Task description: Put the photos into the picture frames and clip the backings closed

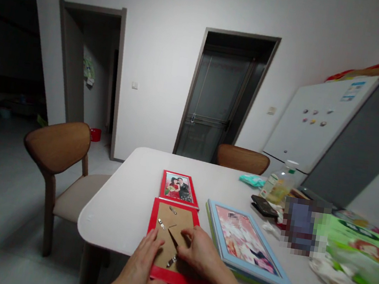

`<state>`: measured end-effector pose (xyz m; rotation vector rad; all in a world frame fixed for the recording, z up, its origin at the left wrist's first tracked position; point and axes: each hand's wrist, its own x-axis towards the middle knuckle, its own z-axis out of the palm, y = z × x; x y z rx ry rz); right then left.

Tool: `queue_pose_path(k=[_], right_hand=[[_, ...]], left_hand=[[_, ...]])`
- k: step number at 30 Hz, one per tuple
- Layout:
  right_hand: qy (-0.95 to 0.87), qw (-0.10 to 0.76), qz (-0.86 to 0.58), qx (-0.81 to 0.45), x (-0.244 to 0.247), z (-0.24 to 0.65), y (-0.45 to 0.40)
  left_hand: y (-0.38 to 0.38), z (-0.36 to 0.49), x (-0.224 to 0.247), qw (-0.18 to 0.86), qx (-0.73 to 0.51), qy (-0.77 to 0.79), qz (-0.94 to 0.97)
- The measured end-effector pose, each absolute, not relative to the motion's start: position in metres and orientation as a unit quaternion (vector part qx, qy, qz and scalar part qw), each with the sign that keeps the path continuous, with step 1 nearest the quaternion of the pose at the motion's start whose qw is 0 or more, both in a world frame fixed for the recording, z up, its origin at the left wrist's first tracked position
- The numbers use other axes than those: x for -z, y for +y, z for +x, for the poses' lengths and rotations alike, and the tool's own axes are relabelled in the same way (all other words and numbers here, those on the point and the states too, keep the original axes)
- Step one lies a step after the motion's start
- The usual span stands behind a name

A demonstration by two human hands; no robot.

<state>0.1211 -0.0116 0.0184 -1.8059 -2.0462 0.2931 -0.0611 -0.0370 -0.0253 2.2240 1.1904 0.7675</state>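
Resting open, the left hand (137,262) lay on the face-down red picture frame (180,279) while the right hand (200,250) pinched its cardboard backing (172,220), a blue frame (248,246) just beside on the white table (119,207), doors (212,107) beyond.

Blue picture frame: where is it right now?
In the head view, the blue frame lies on the table, right of the right hand and the face-down red frame.

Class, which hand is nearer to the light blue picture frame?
Right. The right hand rests on the back of the red picture frame, beside the light blue picture frame; the left hand rests further from it, on the red frame's other side.
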Motion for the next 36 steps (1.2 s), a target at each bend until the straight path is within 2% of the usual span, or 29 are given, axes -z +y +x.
queue_pose_path(k=[5, 9, 13, 15, 21, 25, 28, 32, 34, 36], right_hand=[[-0.724, 0.224, -0.645, -0.100, -0.035, 0.120, -0.012], [-0.743, 0.276, -0.600, -0.109, -0.046, 0.097, -0.015], [-0.745, 0.327, -0.567, -0.127, -0.041, 0.095, -0.013], [-0.725, 0.313, -0.604, -0.106, -0.033, 0.109, -0.011], [-0.687, 0.172, -0.703, -0.066, -0.004, 0.149, -0.012], [-0.676, 0.150, -0.718, -0.070, 0.004, 0.147, -0.010], [-0.667, 0.171, -0.720, -0.082, 0.004, 0.147, -0.005], [-0.620, 0.295, -0.708, -0.166, -0.001, 0.149, -0.003], [-0.552, 0.388, -0.683, -0.279, -0.005, 0.147, -0.005], [-0.454, 0.469, -0.628, -0.424, -0.011, 0.142, -0.008]], left_hand=[[-0.033, -0.062, 0.017, 0.355, -0.398, 0.437, 0.724], [-0.017, -0.069, 0.005, 0.461, -0.501, 0.410, 0.606], [-0.002, -0.098, 0.000, 0.553, -0.540, 0.395, 0.497], [0.001, -0.119, 0.001, 0.563, -0.542, 0.418, 0.463], [0.002, -0.162, 0.011, 0.569, -0.504, 0.485, 0.434], [0.012, -0.173, 0.018, 0.528, -0.456, 0.506, 0.508], [0.021, -0.181, 0.020, 0.405, -0.384, 0.572, 0.601], [0.022, -0.174, 0.015, 0.177, -0.330, 0.631, 0.679], [0.013, -0.153, 0.010, 0.148, -0.352, 0.611, 0.693], [-0.001, -0.121, 0.004, 0.196, -0.377, 0.549, 0.720]])
